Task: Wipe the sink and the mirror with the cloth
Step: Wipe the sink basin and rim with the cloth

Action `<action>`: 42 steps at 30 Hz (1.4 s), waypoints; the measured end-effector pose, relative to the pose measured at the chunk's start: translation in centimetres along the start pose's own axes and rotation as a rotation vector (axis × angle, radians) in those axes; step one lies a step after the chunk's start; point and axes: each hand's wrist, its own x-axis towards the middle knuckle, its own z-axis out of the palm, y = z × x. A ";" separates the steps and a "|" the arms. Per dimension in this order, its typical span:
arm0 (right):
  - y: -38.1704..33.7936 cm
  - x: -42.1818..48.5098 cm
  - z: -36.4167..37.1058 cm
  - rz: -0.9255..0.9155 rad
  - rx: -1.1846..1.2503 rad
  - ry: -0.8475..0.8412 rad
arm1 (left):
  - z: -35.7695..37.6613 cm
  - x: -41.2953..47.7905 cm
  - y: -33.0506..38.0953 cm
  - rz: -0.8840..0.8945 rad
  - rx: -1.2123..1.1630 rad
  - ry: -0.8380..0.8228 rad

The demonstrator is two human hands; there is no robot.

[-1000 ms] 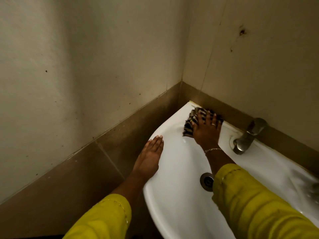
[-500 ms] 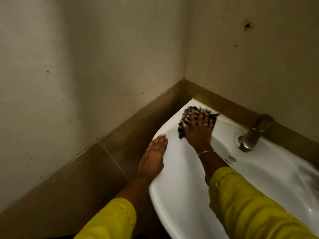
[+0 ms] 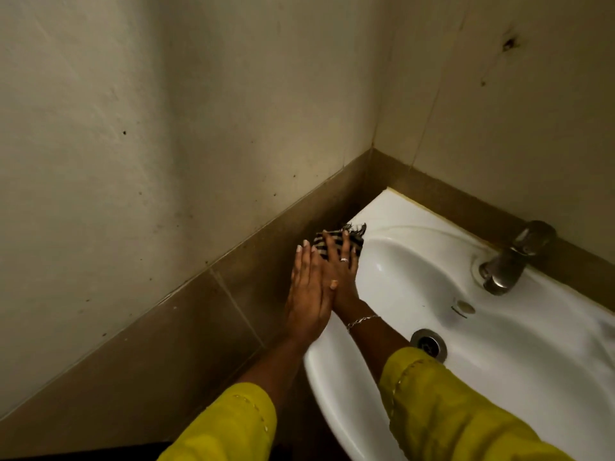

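A white sink (image 3: 519, 354) is fixed in the corner of two walls. My right hand (image 3: 342, 274) presses a dark striped cloth (image 3: 332, 239) flat onto the sink's left rim, fingers spread over it. My left hand (image 3: 307, 294) lies flat and open on the same rim, its side touching my right hand. Most of the cloth is hidden under my fingers. No mirror is in view.
A metal tap (image 3: 512, 261) stands on the sink's back ledge at the right. The drain (image 3: 429, 344) sits in the basin, just beyond my right sleeve. A brown tile band (image 3: 199, 327) runs along both walls close to the rim.
My right hand has slid the cloth from the back corner of the sink leftward and toward me along the rim, until it touches my left hand. The left hand stayed on the rim.
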 end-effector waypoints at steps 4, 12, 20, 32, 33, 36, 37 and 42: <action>-1.0 -1.1 0.2 0.026 0.039 -0.018 | -0.3 -0.7 0.3 -0.052 -0.092 0.055; -3.7 -4.2 -0.4 0.081 0.252 -0.105 | -2.5 -0.6 -0.3 -0.428 -0.494 -0.060; -6.0 -7.2 -2.3 0.316 0.512 -0.082 | -3.2 2.3 0.2 -0.410 -0.462 -0.293; -6.6 -7.8 -2.1 0.517 0.279 -0.151 | -4.5 2.5 -0.4 -0.474 -0.565 -0.513; -6.9 -7.8 -1.7 0.522 0.273 -0.139 | -4.5 2.4 -0.3 -0.466 -0.547 -0.534; -7.7 -8.7 -0.7 0.517 0.300 -0.066 | -4.8 1.7 0.4 -0.316 -0.366 -0.527; -7.7 -9.1 -0.3 0.503 0.287 -0.050 | -4.7 1.4 0.5 -0.275 -0.287 -0.528; -7.7 -11.8 0.4 0.375 0.098 -0.056 | -3.8 -0.7 -0.3 -0.087 -0.072 -0.521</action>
